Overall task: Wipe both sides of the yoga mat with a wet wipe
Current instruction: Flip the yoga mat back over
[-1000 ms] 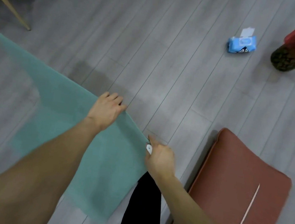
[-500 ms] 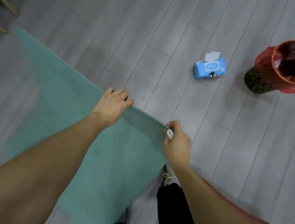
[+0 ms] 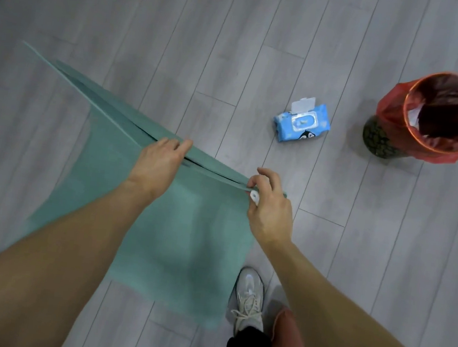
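Overhead, head view: a teal yoga mat [image 3: 158,222] is held up off the grey plank floor [image 3: 239,30], doubled over so two thin edges run together along its top line; its matte face hangs down toward the person's white sneaker [image 3: 248,299]. The left hand [image 3: 160,162] grips the top edge, fingers curled over it. The right hand [image 3: 268,204] pinches the mat's near corner between thumb and forefinger, with a small white wet wipe [image 3: 254,196] bunched in the same grasp. Beyond, well apart from the mat, lie a blue wipes pack [image 3: 301,123], lid flipped up, and a bin [image 3: 427,120] lined with a red bag.
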Demonstrator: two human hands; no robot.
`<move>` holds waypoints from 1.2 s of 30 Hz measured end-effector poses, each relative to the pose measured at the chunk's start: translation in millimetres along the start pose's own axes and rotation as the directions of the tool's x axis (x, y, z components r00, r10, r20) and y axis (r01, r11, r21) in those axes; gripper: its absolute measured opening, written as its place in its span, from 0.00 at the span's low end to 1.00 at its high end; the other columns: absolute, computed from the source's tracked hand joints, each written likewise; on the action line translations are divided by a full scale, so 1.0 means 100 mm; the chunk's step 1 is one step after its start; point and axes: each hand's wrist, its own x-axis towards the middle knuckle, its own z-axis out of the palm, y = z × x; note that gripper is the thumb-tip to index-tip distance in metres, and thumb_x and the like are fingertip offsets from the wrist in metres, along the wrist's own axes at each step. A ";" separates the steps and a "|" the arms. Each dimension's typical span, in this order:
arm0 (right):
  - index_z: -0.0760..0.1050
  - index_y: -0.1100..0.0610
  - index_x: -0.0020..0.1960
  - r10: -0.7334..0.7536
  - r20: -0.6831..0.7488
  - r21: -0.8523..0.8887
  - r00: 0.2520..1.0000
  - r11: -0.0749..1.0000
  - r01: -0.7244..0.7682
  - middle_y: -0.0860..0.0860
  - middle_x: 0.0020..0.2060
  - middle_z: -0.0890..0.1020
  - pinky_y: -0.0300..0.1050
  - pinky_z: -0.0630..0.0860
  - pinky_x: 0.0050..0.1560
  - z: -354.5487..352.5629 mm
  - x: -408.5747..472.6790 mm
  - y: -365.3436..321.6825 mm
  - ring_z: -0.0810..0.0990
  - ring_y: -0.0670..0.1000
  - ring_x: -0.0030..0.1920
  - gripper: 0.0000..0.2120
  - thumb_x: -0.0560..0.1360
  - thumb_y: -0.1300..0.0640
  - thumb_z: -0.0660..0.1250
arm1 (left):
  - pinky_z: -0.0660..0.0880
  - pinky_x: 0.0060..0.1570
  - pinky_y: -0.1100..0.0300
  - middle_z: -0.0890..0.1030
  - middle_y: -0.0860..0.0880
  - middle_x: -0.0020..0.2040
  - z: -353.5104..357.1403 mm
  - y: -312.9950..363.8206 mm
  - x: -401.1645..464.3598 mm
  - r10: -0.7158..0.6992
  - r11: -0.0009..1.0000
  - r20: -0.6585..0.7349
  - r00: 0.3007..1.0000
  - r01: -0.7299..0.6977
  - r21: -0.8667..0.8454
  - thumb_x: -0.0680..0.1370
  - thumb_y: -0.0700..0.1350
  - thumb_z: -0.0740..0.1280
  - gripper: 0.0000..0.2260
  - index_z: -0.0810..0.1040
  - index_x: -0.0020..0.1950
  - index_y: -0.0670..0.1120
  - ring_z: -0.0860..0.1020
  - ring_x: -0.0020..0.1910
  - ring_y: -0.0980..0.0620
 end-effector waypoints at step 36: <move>0.83 0.48 0.62 0.147 -0.032 -0.288 0.989 0.946 -0.150 0.47 0.50 0.87 0.51 0.80 0.31 1.85 -6.44 -2.69 0.85 0.59 0.37 0.20 0.71 0.59 0.75 | 0.74 0.49 0.52 0.82 0.57 0.49 0.72 -2.34 -6.43 0.219 0.975 -0.010 0.976 -0.220 -0.032 0.75 0.41 0.72 0.15 0.86 0.57 0.58 0.80 0.52 0.49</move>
